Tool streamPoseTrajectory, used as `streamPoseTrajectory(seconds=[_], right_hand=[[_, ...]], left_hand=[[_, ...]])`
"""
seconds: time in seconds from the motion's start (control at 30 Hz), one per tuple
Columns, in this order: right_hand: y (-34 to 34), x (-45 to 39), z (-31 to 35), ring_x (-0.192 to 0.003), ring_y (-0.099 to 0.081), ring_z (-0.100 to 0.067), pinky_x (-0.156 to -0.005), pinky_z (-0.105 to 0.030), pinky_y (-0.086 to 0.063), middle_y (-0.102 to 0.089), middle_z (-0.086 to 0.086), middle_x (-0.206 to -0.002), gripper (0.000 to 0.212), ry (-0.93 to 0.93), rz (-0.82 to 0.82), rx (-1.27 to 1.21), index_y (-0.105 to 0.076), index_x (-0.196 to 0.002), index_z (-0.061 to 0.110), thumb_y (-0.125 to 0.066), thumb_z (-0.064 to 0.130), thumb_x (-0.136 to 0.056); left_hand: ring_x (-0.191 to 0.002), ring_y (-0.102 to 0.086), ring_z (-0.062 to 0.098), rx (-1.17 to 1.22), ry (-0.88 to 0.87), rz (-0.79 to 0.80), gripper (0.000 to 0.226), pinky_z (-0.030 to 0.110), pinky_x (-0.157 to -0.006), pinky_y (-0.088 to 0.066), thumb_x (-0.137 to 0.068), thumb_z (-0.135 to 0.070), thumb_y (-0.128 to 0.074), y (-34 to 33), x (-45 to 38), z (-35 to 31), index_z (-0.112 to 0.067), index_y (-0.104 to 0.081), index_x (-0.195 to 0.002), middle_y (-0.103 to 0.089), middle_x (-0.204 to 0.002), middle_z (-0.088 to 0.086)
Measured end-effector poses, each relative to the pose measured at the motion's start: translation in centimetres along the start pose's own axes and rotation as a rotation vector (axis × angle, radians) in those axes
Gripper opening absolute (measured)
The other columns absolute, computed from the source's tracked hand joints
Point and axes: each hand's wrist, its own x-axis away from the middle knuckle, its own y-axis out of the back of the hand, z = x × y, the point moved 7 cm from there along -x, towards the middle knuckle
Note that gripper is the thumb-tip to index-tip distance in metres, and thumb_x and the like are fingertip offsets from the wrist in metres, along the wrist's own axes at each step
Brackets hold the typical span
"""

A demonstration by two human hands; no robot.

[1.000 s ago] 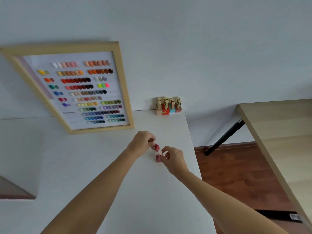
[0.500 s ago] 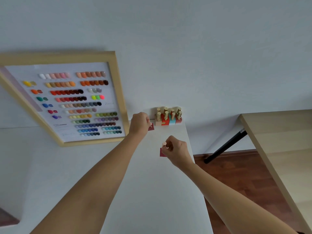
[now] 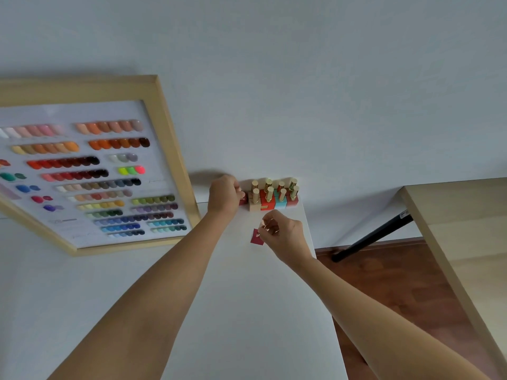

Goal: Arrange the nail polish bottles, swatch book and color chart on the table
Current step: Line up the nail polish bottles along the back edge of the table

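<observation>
A group of gold-capped nail polish bottles [image 3: 274,197] stands in two rows at the far right corner of the white table [image 3: 247,311], against the wall. My left hand [image 3: 223,196] is closed around a dark red bottle [image 3: 243,200] right at the left end of that group. My right hand [image 3: 282,237] pinches the cap of another dark red bottle [image 3: 256,237], which rests on the table in front of the group. The wood-framed color chart [image 3: 90,171] leans against the wall at the left. No swatch book is in view.
The white table's right edge runs just beside my right forearm. Beyond it lie a wooden floor [image 3: 397,283], a black table leg [image 3: 373,237] and a light wood tabletop [image 3: 461,229] at the right. The white wall [image 3: 301,78] stands directly behind the bottles.
My left hand carried its dark red bottle away from the right hand, up to the left end of the bottle group. The right hand stayed on its bottle. The camera tilted and moved closer.
</observation>
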Motion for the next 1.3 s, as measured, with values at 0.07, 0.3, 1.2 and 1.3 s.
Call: streamPoseTrajectory(seconds=[0.07, 0.3, 1.2, 1.3], right_hand=[[-0.1, -0.3, 0.0, -0.073, -0.061, -0.008, -0.062, -0.005, -0.045, -0.067, 0.0, -0.082, 0.012, 0.006, -0.005, -0.009, -0.059, -0.094, 0.013, -0.065, 0.019, -0.084], [-0.4, -0.8, 0.4, -0.075, -0.062, -0.009, -0.067, -0.005, -0.046, -0.07, -0.005, -0.087, 0.015, 0.031, -0.023, 0.001, -0.061, -0.097, 0.01, -0.067, 0.016, -0.084], [-3.5, -7.3, 4.4, -0.067, -0.066, -0.034, -0.065, -0.043, -0.057, -0.067, -0.017, -0.089, 0.013, 0.015, 0.017, 0.285, -0.064, -0.096, 0.005, -0.054, 0.009, -0.09], [-3.8, -7.2, 4.3, -0.068, -0.065, -0.034, -0.065, -0.043, -0.057, -0.066, -0.018, -0.09, 0.014, 0.011, 0.029, 0.351, -0.063, -0.097, 0.005, -0.05, 0.009, -0.092]], left_hand=[[-0.075, -0.062, 0.024, 0.019, 0.001, -0.001, 0.009, 0.025, -0.065, -0.04, -0.079, -0.002, -0.07, -0.2, -0.1, 0.1, 0.002, -0.066, -0.085, -0.068, -0.085, 0.014], [-0.091, -0.065, 0.027, 0.103, -0.001, -0.043, 0.022, 0.039, -0.082, -0.054, -0.082, -0.009, -0.07, 0.4, 1.5, -0.5, 0.001, -0.066, -0.102, -0.07, -0.097, 0.016], [-0.132, -0.048, 0.03, -0.428, 0.025, 0.064, 0.052, 0.051, -0.109, -0.026, -0.097, -0.041, -0.024, -3.8, 25.6, 12.8, -0.02, -0.055, -0.132, -0.052, -0.14, 0.013], [-0.131, -0.049, 0.03, -0.44, 0.015, 0.047, 0.053, 0.051, -0.109, -0.026, -0.097, -0.042, -0.022, -3.8, 25.7, 12.7, -0.02, -0.055, -0.132, -0.052, -0.139, 0.013]])
